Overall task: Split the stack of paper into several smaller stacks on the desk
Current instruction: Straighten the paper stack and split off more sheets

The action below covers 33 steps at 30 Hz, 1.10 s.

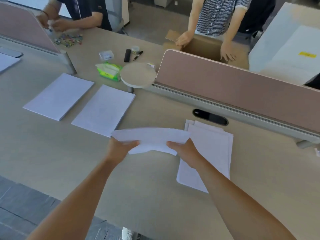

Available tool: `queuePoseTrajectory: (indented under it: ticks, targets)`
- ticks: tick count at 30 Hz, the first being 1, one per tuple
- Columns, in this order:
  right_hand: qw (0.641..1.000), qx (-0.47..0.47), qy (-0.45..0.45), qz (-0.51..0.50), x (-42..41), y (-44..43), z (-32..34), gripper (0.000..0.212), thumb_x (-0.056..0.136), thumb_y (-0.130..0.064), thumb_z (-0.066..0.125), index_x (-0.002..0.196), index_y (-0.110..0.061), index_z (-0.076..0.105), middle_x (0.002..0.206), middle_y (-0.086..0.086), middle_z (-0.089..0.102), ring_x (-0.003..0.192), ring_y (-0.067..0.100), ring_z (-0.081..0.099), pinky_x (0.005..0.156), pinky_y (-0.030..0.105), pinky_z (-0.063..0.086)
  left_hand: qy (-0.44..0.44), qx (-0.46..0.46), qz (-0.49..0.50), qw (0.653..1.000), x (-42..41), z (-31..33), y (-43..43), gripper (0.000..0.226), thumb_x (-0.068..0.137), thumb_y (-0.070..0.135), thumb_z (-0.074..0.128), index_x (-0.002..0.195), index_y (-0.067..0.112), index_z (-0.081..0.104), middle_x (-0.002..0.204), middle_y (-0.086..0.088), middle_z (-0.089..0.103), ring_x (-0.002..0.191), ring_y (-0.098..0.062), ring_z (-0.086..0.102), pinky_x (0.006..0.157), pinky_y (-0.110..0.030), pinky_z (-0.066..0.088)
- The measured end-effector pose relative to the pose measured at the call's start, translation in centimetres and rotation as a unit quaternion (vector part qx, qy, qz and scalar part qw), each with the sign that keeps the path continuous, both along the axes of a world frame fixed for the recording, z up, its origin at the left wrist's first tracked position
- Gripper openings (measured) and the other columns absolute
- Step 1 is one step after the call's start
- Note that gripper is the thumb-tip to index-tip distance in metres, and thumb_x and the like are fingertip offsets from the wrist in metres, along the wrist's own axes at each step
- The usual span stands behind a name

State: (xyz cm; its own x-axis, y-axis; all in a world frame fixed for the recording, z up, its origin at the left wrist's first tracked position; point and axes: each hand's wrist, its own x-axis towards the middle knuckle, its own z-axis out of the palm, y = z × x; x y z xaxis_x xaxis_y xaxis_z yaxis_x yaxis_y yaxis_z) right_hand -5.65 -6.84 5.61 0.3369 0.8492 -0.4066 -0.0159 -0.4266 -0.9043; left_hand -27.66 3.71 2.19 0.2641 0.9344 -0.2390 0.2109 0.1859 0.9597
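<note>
A bundle of white sheets hangs above the desk, bowed upward in the middle. My left hand grips its left end and my right hand grips its right end. Below and to the right lies a loosely squared paper stack, partly covered by my right forearm. Two neat stacks lie flat further left: one at the far left and one beside it, whose near corner is covered by the held bundle.
A pink divider panel runs along the desk's back right, with a black cable slot in front. A round stand, green tissue pack, pens and small items sit behind. Two people stand across; one holds a cardboard box.
</note>
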Motion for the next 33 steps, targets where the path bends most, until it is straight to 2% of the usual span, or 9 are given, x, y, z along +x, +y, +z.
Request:
queuePoseTrajectory:
  ticks: [3, 7, 15, 18, 21, 23, 27, 30, 33]
  targets:
    - [1.000, 0.013, 0.015, -0.024, -1.6, 0.5, -0.2, 0.014, 0.084, -0.015, 0.077, 0.091, -0.027, 0.074, 0.089, -0.013, 0.078, 0.091, 0.009, 0.072, 0.088, 0.031, 0.054, 0.004, -0.013, -0.055, 0.998, -1.4, 0.0, 0.6, 0.023, 0.052, 0.026, 0.086, 0.072, 0.036, 0.077, 0.074, 0.016, 0.075, 0.074, -0.003, 0.068, 0.076, -0.033, 0.054]
    - [0.996, 0.050, 0.013, -0.071, -3.1, 1.4, 0.3, 0.016, 0.082, -0.021, 0.079, 0.096, -0.029, 0.077, 0.104, -0.003, 0.078, 0.102, 0.015, 0.072, 0.096, 0.042, 0.054, -0.039, -0.001, -0.066, 0.997, -1.8, 1.4, 1.2, 0.030, 0.074, 0.005, 0.083, 0.086, 0.030, 0.071, 0.079, 0.021, 0.075, 0.077, 0.005, 0.069, 0.074, -0.023, 0.054]
    - [0.992, 0.044, 0.053, -0.106, -4.6, 1.8, -0.9, 0.035, 0.079, -0.020, 0.081, 0.113, -0.022, 0.069, 0.115, 0.002, 0.074, 0.111, 0.021, 0.068, 0.098, 0.041, 0.053, 0.084, -0.014, -0.108, 0.991, -2.8, 1.2, 2.4, 0.025, 0.070, 0.045, 0.078, 0.079, 0.038, 0.056, 0.088, 0.006, 0.064, 0.089, -0.026, 0.063, 0.088, -0.047, 0.055]
    - [0.990, 0.023, 0.043, -0.134, -4.6, 1.5, -0.5, 0.030, 0.078, -0.024, 0.082, 0.106, -0.022, 0.072, 0.110, 0.002, 0.075, 0.107, 0.020, 0.070, 0.093, 0.037, 0.055, 0.108, 0.019, -0.131, 0.985, -2.6, 1.1, 2.5, 0.039, 0.070, 0.062, 0.069, 0.077, 0.026, 0.055, 0.080, -0.002, 0.059, 0.073, -0.021, 0.055, 0.077, -0.048, 0.056]
    - [0.993, -0.005, -0.006, -0.118, -3.3, 0.8, 0.1, 0.036, 0.079, -0.034, 0.080, 0.109, -0.014, 0.072, 0.109, -0.001, 0.075, 0.106, 0.020, 0.070, 0.086, 0.029, 0.056, 0.139, 0.019, -0.142, 0.980, -1.7, 2.0, 3.4, 0.037, 0.088, 0.043, 0.067, 0.063, 0.021, 0.051, 0.065, -0.004, 0.050, 0.059, -0.022, 0.046, 0.055, -0.031, 0.043]
    - [0.992, -0.041, -0.046, -0.106, -1.8, 0.2, 0.8, 0.038, 0.086, -0.037, 0.073, 0.108, -0.007, 0.068, 0.103, -0.003, 0.071, 0.100, 0.018, 0.066, 0.074, 0.018, 0.052, 0.100, -0.003, -0.133, 0.986, -0.8, 2.8, 4.2, 0.030, 0.090, 0.031, 0.068, 0.066, 0.026, 0.052, 0.069, -0.003, 0.057, 0.061, -0.023, 0.053, 0.062, -0.031, 0.045]
    - [0.971, -0.152, -0.142, -0.119, 2.9, -1.8, 0.6, 0.057, 0.090, -0.053, 0.060, 0.116, -0.003, 0.061, 0.101, 0.014, 0.061, 0.094, 0.020, 0.056, 0.076, 0.030, 0.042, 0.000, -0.109, -0.111, 0.988, 1.4, 1.9, 5.2, 0.014, 0.082, 0.028, 0.078, 0.082, 0.023, 0.064, 0.100, -0.010, 0.071, 0.093, -0.031, 0.068, 0.088, -0.050, 0.056]
    - [0.942, -0.228, -0.210, -0.128, 7.1, -4.0, -0.5, 0.046, 0.091, -0.059, 0.053, 0.097, -0.014, 0.059, 0.090, -0.001, 0.055, 0.086, 0.019, 0.054, 0.076, 0.033, 0.038, -0.029, -0.226, -0.112, 0.967, 3.4, -1.3, 4.9, 0.041, 0.071, 0.034, 0.083, 0.100, 0.009, 0.072, 0.115, -0.013, 0.072, 0.106, -0.031, 0.068, 0.098, -0.052, 0.051]
    - [0.915, -0.281, -0.251, -0.143, 10.6, -6.1, -1.7, 0.055, 0.094, -0.054, 0.050, 0.057, -0.018, 0.031, 0.056, -0.002, 0.030, 0.049, 0.017, 0.033, 0.056, 0.030, 0.024, -0.040, -0.300, -0.126, 0.945, 5.8, -3.8, 3.5, 0.027, 0.086, 0.018, 0.074, 0.108, 0.004, 0.069, 0.119, -0.016, 0.069, 0.109, -0.034, 0.066, 0.099, -0.054, 0.050]
